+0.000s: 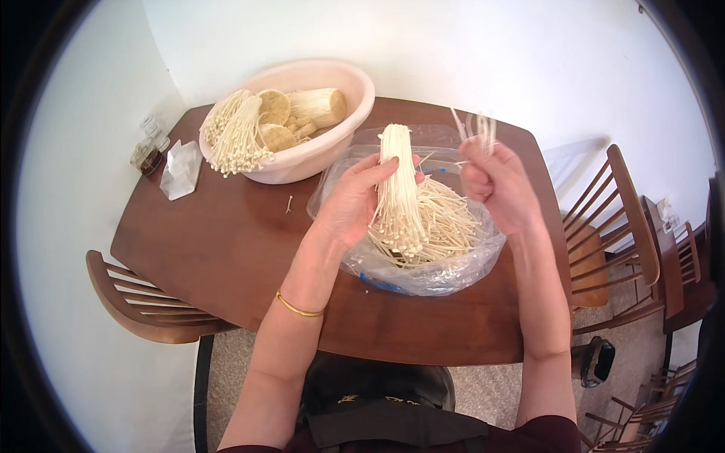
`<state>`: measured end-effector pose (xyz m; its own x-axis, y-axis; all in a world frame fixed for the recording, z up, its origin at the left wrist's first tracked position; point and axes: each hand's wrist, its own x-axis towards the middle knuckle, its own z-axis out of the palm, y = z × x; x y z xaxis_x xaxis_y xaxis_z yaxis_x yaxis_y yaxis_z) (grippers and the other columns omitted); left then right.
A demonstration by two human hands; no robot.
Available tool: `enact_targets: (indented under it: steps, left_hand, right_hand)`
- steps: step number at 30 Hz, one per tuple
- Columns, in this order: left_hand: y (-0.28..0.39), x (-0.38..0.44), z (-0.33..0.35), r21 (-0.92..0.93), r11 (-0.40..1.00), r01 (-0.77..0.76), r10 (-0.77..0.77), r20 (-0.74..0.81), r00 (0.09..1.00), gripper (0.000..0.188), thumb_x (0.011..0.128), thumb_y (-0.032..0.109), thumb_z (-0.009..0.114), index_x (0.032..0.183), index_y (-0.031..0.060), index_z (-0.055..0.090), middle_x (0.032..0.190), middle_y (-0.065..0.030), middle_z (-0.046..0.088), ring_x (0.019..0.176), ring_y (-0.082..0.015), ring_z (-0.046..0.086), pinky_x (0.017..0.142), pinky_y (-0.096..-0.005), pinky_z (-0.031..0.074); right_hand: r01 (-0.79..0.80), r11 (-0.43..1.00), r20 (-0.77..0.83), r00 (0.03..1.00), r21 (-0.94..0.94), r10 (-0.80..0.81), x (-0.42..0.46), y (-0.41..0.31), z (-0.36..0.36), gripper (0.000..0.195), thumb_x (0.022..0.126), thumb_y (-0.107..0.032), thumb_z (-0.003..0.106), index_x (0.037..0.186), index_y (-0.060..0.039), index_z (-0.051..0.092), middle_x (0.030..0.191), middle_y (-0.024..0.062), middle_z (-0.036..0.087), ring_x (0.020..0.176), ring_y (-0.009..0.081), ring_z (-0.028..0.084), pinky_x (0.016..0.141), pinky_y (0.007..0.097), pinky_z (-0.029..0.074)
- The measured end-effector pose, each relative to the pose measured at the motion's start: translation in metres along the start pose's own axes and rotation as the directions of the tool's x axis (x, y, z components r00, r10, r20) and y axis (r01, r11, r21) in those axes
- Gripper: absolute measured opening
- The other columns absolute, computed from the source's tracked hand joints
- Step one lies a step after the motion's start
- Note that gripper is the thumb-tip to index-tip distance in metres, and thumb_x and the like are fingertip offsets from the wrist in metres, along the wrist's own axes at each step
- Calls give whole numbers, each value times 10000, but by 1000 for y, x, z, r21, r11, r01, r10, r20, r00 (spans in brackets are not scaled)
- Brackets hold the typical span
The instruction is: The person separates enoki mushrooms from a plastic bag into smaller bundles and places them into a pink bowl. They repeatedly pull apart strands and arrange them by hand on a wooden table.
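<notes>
My left hand [359,195] grips a bundle of enoki mushrooms [398,187], its caps pointing down toward me. Below the bundle, a clear plastic bag [436,280] lies spread on the table, holding a heap of loose enoki strands [450,221]. To the right of the bundle, my right hand [498,184] is raised over the bag's right side, its fingers closed on a few thin enoki strands [481,133], which are blurred. At the back left, a pink plastic basin [359,105] holds more enoki clusters [238,133] and cut root ends [276,107].
The wooden table [226,243] meets white walls behind. At its left edge are a crumpled tissue [181,170], a glass jar of dark contents [146,157] and another small glass container [154,131]. Wooden chairs stand left [153,317] and right [631,215].
</notes>
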<state>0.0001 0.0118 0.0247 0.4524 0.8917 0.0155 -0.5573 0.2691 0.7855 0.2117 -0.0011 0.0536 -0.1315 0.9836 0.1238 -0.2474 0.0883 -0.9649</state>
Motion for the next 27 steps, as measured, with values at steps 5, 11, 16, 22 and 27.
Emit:
enact_targets:
  steps: [5, 11, 16, 22, 27]
  left_hand:
    - [-5, 3, -11, -36, 998, 41, -36, 136, 990, 376, 938, 195, 549, 1250, -8, 496, 1140, -96, 608, 1016, -165, 614, 822, -328, 537]
    - [-3, -1, -1, 1, 999, 38, -38, 126, 991, 384, 937, 190, 552, 1267, 6, 484, 1147, -85, 603, 999, -145, 615, 825, -296, 527]
    - [-4, -1, -2, -1, 999, 41, -41, 104, 994, 386, 937, 184, 553, 1272, 9, 479, 1137, -79, 604, 995, -139, 617, 810, -292, 531]
    - [-3, -1, -4, -17, 998, 53, -51, 135, 990, 375, 940, 178, 553, 1265, 3, 487, 1130, -76, 607, 985, -140, 624, 802, -286, 541]
    - [-6, -1, 1, 66, 997, 29, -34, 63, 997, 348, 917, 159, 601, 1212, -2, 509, 1050, -70, 621, 925, -130, 629, 771, -279, 541]
  right_hand:
    - [-25, 969, 55, 998, -245, 40, -5, 20, 27, 178, 882, -207, 678, 944, -69, 584, 631, -92, 441, 507, 9, 325, 463, 184, 240]
    - [-67, 964, 68, 994, -258, 87, -9, 19, 31, 241, 863, -165, 690, 1026, -1, 627, 839, 8, 614, 706, 54, 527, 621, 223, 419]
    - [-97, 962, 56, 992, -255, 115, -8, 19, 25, 224, 887, -166, 664, 1020, 12, 636, 825, 0, 600, 701, 49, 506, 612, 230, 403]
    - [-34, 947, 48, 997, -319, 52, -7, 18, 26, 156, 907, -195, 646, 912, -39, 642, 627, -96, 443, 534, 13, 304, 475, 206, 220]
    - [-23, 968, 113, 992, -251, 53, -4, 24, 17, 180, 940, -213, 596, 910, -40, 636, 605, -86, 403, 526, 22, 287, 477, 205, 217]
